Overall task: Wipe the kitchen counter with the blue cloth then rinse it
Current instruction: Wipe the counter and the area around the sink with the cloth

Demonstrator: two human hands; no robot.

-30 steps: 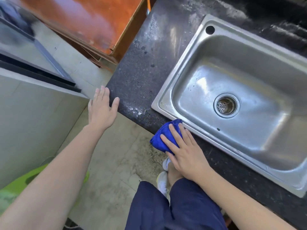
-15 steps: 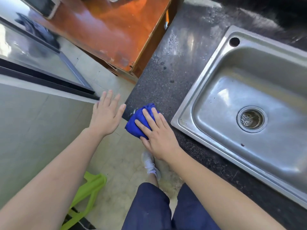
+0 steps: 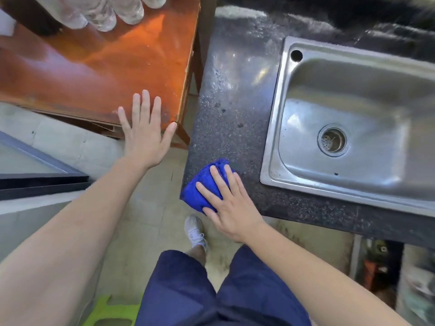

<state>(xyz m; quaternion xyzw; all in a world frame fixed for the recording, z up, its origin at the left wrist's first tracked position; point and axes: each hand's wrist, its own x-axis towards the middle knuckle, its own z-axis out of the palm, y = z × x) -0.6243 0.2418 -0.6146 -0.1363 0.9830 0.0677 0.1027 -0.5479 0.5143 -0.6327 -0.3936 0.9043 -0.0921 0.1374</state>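
A person's right hand [image 3: 231, 208] presses the blue cloth [image 3: 200, 191] flat on the near-left corner of the dark counter [image 3: 226, 114], having swept it within 1 second from the front lip of the sink [image 3: 276, 128] leftward along the counter's edge. That stroke suggests the front strip is done, while the stretch left of the sink is still to be wiped and rinsing is yet to come. The cloth lies bunched under straight, slightly parted fingers, its left part showing beyond them. The left hand [image 3: 144, 135], fingers spread and holding nothing, has shifted over the orange table [image 3: 94, 67]; contact cannot be told.
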